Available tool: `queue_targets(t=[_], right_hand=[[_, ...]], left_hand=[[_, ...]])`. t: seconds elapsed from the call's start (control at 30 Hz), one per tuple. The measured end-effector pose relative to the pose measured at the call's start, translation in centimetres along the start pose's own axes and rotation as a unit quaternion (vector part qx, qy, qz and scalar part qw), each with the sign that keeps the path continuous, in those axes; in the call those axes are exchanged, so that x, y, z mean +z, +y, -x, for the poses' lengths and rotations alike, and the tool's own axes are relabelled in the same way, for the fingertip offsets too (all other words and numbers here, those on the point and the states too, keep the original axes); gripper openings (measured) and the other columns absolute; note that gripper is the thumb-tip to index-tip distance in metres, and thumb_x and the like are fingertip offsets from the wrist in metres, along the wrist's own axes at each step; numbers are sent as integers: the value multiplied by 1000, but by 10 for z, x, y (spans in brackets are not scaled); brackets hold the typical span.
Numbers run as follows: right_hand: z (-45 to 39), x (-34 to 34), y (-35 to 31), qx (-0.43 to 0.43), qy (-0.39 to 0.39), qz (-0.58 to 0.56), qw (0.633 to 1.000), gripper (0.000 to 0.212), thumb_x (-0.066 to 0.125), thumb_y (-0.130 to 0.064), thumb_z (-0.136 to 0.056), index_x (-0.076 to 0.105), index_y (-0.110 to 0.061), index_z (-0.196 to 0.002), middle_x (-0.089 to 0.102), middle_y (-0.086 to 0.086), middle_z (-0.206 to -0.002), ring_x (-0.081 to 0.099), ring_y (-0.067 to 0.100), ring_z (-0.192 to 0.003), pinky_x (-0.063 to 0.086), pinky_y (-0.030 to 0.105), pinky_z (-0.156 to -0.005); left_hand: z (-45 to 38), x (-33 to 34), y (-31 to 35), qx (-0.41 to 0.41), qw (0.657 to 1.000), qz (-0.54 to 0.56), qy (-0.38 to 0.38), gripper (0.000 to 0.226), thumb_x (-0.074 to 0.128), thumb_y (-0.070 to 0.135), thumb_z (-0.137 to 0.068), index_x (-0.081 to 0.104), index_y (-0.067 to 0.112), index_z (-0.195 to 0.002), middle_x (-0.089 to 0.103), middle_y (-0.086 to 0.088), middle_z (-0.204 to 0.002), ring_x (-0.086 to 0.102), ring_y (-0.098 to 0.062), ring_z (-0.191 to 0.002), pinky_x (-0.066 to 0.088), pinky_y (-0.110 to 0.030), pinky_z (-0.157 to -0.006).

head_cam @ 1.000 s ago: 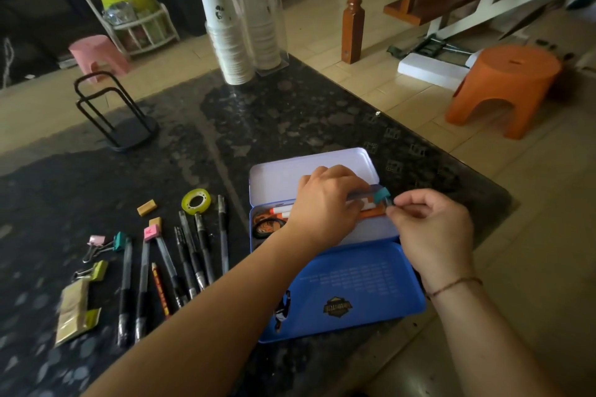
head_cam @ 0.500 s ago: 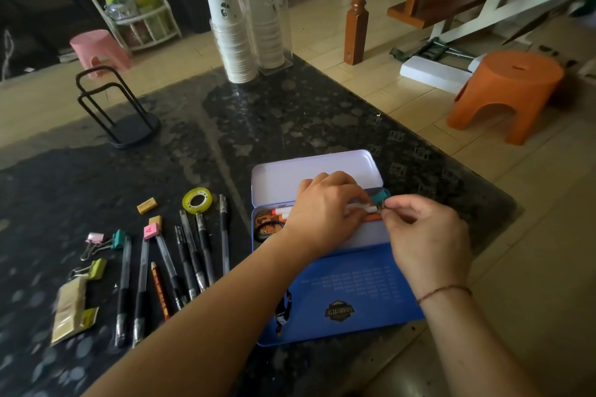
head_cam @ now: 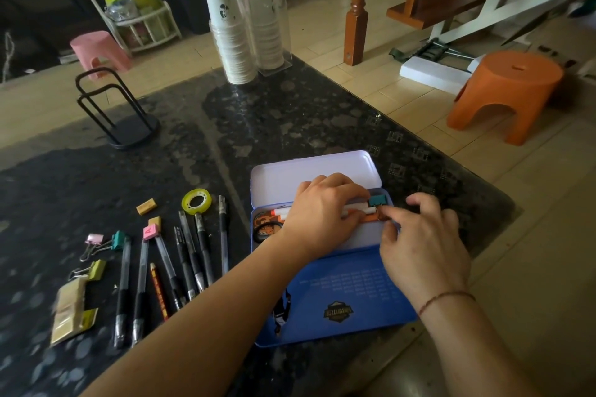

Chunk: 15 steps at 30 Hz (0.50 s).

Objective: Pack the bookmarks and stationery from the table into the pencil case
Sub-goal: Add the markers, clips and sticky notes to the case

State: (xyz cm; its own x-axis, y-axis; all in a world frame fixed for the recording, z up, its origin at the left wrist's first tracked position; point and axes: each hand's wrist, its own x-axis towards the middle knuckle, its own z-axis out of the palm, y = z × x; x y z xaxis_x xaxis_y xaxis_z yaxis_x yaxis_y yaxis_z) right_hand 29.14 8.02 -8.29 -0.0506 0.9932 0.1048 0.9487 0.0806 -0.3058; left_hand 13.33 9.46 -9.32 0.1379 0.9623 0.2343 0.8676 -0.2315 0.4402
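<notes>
The pencil case (head_cam: 322, 235), a hinged metal tin with a pale interior and a blue printed lid folded toward the viewer, is taken as the landmark. Inside it, white pens (head_cam: 358, 210) are pinned flat by the left hand (head_cam: 322, 209), fingers curled down on them, presumably to stop rolling. At the case's right end, a teal binder clip (head_cam: 378, 200) is being seated by the right hand (head_cam: 422, 248); thumb and forefinger are pinched at its wire handle, the other fingers spread apart. Left of the case, on the speckled dark stone table (head_cam: 290, 116), slim plastic pens (head_cam: 193, 251), a translucent yellow tape ring (head_cam: 196, 201), small block erasers (head_cam: 146, 206) and further clips (head_cam: 96, 243) remain unpacked in a row.
</notes>
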Motion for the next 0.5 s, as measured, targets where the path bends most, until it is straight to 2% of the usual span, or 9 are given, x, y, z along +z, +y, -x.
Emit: queue_targets(t=[0.27, 0.4, 0.5], right_hand=[[-2, 5, 2, -6, 17, -23, 1000, 28, 61, -34, -85, 63, -32, -113, 46, 0, -127, 43, 25, -109, 47, 33, -64], [-3, 9, 0, -40, 88, -42, 994, 23, 62, -34, -80, 65, -28, -102, 51, 4, -114, 46, 32, -97, 36, 31, -61], [-1, 20, -5, -68, 86, -36, 993, 29, 63, -32, -77, 62, -27, -105, 48, 3, -114, 46, 32, -97, 36, 32, -65]], left_hand=[[5, -7, 1, 4, 1000, -4, 2, 29, 61, 37, -87, 64, 28, -115, 59, 6, -116, 52, -16, -102, 41, -39, -89], [32, -36, -12, 9, 998, -38, 39, 31, 63, 38, -84, 65, 28, -114, 59, 7, -117, 52, -18, -105, 39, -38, -89], [65, -73, -40, -27, 993, -52, 99, 24, 64, 32, -84, 68, 26, -107, 62, 6, -114, 55, -19, -105, 42, -39, -89]])
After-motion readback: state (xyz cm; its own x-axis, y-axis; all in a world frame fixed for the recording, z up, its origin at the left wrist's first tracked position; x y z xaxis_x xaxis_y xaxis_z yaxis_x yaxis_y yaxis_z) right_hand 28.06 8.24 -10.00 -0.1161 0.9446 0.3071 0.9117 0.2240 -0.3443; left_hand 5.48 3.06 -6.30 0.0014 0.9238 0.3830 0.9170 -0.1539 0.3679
